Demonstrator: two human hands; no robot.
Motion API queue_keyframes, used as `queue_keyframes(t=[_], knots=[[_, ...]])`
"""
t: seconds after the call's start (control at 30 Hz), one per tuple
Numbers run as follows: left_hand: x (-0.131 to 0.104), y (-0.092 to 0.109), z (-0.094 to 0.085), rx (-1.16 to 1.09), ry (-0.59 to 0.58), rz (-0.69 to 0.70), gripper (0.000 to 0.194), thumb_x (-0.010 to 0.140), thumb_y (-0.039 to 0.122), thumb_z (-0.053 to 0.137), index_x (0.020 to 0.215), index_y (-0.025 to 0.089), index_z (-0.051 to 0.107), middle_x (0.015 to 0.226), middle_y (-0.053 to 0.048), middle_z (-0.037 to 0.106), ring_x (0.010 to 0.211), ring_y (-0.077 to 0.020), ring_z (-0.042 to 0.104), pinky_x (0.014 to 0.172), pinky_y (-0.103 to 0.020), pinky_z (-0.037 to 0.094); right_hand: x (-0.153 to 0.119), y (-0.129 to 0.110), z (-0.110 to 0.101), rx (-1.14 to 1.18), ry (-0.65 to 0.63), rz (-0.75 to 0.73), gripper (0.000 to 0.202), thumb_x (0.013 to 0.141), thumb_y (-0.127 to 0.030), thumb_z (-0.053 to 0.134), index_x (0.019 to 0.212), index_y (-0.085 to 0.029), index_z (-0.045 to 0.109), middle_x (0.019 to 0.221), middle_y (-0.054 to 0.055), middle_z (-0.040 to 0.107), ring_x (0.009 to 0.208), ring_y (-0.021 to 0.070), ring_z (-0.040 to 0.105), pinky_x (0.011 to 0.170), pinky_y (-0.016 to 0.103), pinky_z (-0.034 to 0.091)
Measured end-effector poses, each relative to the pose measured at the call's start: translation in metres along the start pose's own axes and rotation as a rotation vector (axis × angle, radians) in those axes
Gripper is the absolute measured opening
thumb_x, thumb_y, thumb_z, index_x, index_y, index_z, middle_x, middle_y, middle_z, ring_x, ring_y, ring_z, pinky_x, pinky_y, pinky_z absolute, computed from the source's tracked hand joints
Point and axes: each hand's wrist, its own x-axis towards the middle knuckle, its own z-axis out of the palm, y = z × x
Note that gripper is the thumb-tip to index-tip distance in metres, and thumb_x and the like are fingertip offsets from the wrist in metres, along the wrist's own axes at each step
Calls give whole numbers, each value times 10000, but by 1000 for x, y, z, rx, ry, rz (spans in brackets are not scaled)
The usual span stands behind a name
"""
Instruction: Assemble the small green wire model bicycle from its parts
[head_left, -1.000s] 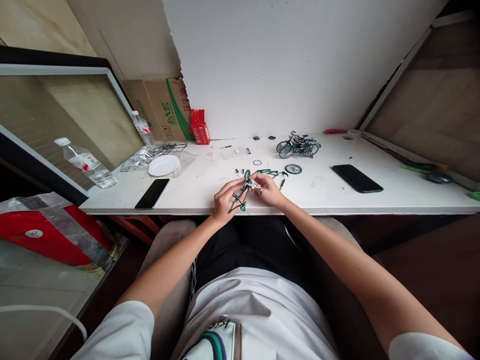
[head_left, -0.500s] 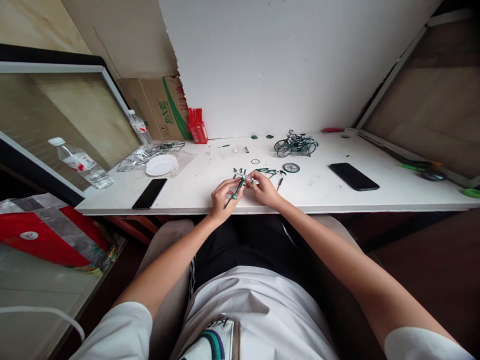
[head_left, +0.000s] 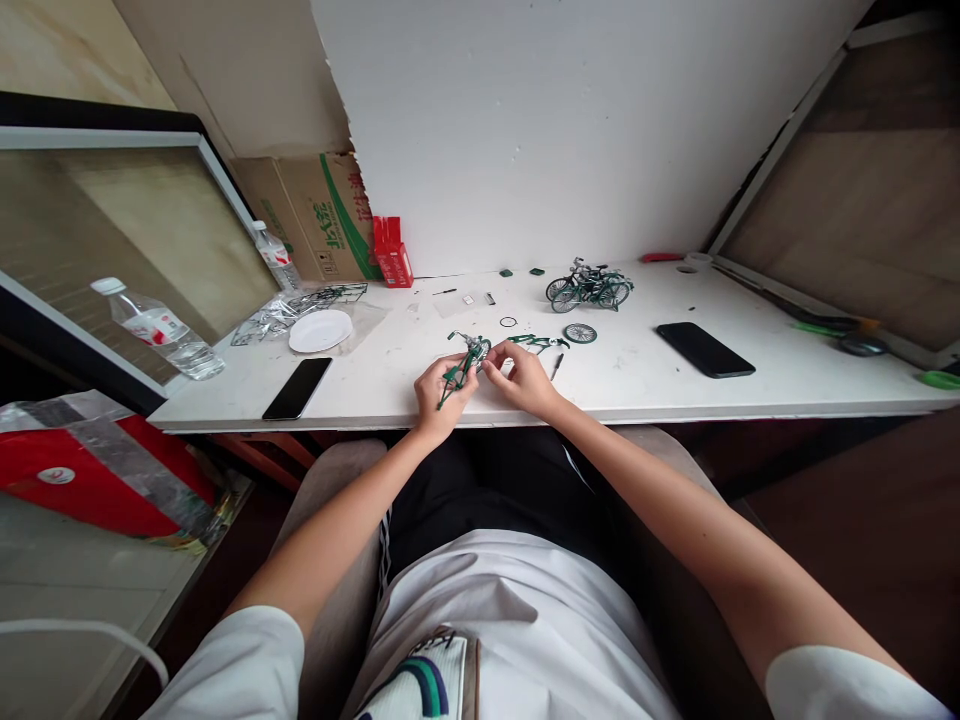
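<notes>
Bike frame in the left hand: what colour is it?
The bike frame is green, seen best in the head view.

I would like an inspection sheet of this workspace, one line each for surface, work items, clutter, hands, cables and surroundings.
Surface: white table, small dark specks visible.
Work items: green model bicycle tilted, off the table; loose wheel lying flat near a cluster of model bicycles.
Clutter: two phones, white plate, two plastic bottles, red box.
Hands: left hand holds the green model bicycle; right hand has its fingertips at the wheel end, and whether they pinch a part cannot be told.
Cables: white cord at lower left, away from the table top; its ends are not visible.
Surroundings: cardboard box behind the bottles, red bag below the table's left end.
</notes>
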Motion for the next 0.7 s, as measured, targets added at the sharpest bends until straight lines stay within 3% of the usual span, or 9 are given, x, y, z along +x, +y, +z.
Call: queue_keyframes(t=[0.13, 0.3, 0.47, 0.7], knots=[[0, -1, 0, 1, -2, -5, 224, 887, 373, 781, 1011, 187, 781, 1076, -105, 824, 865, -210, 786, 725, -296, 633, 1, 2, 2, -69, -4, -24, 347, 1049, -552, 537, 936, -240, 638, 890, 72, 702, 826, 231, 622, 698, 348, 473], [0, 1, -1, -20, -11, -9, 173, 869, 341, 786, 945, 187, 770, 1064, -108, 825, 893, -216, 790, 680, -272, 616, 2, 0, 2, -127, -98, -37, 498, 1110, -556, 386, 818, -241, 637, 804, 74, 696, 835, 244, 614, 758, 372, 454], [1, -4, 0, -47, -5, -96, 214, 839, 341, 819, 970, 182, 764, 1018, -97, 822, 747, -186, 759, 650, -285, 614, 0, -4, 1, -99, -32, -41, 321, 1050, -540, 558, 966, -245, 654, 895, 67, 711, 852, 243, 628, 714, 351, 450], [1, -7, 0, -38, -42, -93, 268, 830, 359, 845, 1024, 185, 783, 984, -91, 817, 827, -217, 785, 645, -283, 628, 0, 2, 3, -223, -50, -16, 379, 1086, -510, 465, 850, -243, 591, 822, 77, 653, 794, 243, 592, 735, 360, 419]])
